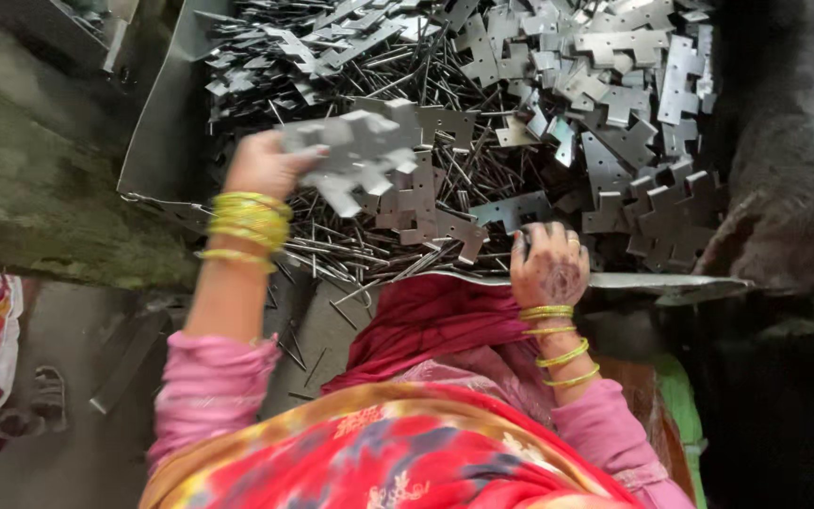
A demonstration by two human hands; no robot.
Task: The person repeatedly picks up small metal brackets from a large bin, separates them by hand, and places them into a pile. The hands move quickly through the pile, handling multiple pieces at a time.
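The left hand (266, 165) pinches a stack of hinge plates (360, 151) above the metal tray (157, 123); stiff, sharp-edged, probably heavy, best gripped by flat faces. The right hand (546, 264) rests, fingers curled, among steel pins (369, 250).

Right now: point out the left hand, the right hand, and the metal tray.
left hand (266, 165): head view, back of hand.
right hand (548, 264): head view, back of hand.
metal tray (157, 132): head view, bare left wall.

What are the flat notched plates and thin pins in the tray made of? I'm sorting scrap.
Notched plates: apparently bare sheet metal, likely steel; dull grey sheen, thin stamped edges, punched holes. Pins: seemingly metal wire, darker grey with glints. Tray: also looks like grey sheet metal.
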